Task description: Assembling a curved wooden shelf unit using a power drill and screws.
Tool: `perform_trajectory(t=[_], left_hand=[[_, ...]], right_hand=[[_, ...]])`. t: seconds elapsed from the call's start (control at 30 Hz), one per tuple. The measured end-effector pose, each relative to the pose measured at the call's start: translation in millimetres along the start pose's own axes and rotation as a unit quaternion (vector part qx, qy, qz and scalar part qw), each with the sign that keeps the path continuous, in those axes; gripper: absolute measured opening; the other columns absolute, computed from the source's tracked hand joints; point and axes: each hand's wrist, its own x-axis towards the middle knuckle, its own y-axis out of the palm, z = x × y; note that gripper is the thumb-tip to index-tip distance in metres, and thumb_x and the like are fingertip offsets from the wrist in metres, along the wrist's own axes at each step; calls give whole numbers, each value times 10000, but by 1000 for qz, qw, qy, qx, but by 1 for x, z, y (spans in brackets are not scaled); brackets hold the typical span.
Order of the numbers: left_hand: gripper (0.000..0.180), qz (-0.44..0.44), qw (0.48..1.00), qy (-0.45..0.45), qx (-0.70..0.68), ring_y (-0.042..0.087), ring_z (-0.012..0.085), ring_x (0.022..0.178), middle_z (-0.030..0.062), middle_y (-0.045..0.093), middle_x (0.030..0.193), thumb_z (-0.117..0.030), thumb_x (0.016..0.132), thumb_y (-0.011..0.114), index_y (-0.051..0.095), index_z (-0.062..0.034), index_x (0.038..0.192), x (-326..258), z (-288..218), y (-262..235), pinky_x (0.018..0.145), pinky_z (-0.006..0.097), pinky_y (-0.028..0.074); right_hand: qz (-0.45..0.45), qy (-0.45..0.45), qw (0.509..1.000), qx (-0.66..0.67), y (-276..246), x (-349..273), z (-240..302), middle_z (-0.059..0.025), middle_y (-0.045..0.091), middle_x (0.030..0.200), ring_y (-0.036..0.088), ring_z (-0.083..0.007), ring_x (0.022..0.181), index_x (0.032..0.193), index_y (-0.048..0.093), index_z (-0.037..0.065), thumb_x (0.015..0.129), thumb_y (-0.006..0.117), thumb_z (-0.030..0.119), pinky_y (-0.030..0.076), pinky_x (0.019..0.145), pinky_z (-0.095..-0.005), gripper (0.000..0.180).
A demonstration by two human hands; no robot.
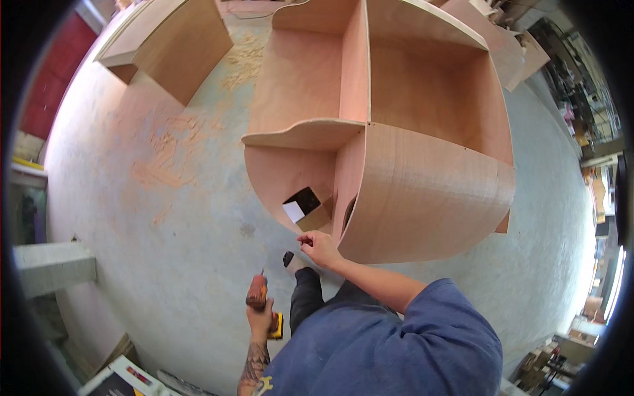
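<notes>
My left hand [259, 321] is wrapped round the grip of an orange and black cordless drill [256, 292] with a yellow base, its bit pointing away from me. The drill is held low at my left side, apart from the wood. Near the front edge of a large curved plywood cabinet [432, 195], my right hand [321, 249] is closed with the fingertips pinched; what is between them is too small to make out. Just beyond that hand, a small open cardboard box [312, 218] with dark contents and a white flap sits in the cabinet's lower left compartment.
Another plywood piece [175, 49] stands at the far left on the concrete floor [132, 231]. Wood shavings [165, 152] lie scattered near it. At the left edge is a pale beam [56, 267]. Plywood offcuts [492, 39] are stacked at the far right.
</notes>
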Motion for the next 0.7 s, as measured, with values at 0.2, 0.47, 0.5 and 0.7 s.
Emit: perform_trajectory(t=[0.2,0.47,0.5,0.7], left_hand=[[390,108,975,150,122,804,284,899,124,814,993,-277,923,881,748,-18,1182,-20,-94,61,802,396,619],[321,161,950,255,86,812,271,902,93,823,999,-284,918,864,779,-68,1139,-81,-157,139,842,382,645],[317,153,952,256,73,813,268,907,93,823,1003,-284,918,867,777,-67,1131,-83,-157,148,843,386,645],[405,159,952,255,56,811,234,956,131,823,1092,-226,913,893,760,-19,1235,-85,-172,171,867,363,635]], right_hand=[[226,91,970,-18,-79,-70,-5,-92,787,927,748,-168,859,1211,785,3,1022,698,168,599,847,-324,266],[86,349,813,459,-139,-86,-23,-160,706,1211,733,-275,1107,1339,626,-13,1134,616,138,623,1043,-439,254],[82,341,788,506,-144,-83,-19,-163,699,1198,721,-287,1136,1302,629,-15,1137,603,124,606,1071,-444,218],[100,288,754,581,-169,-68,-13,-172,687,1199,695,-315,1189,1234,610,-19,1143,556,68,570,1128,-453,137]])
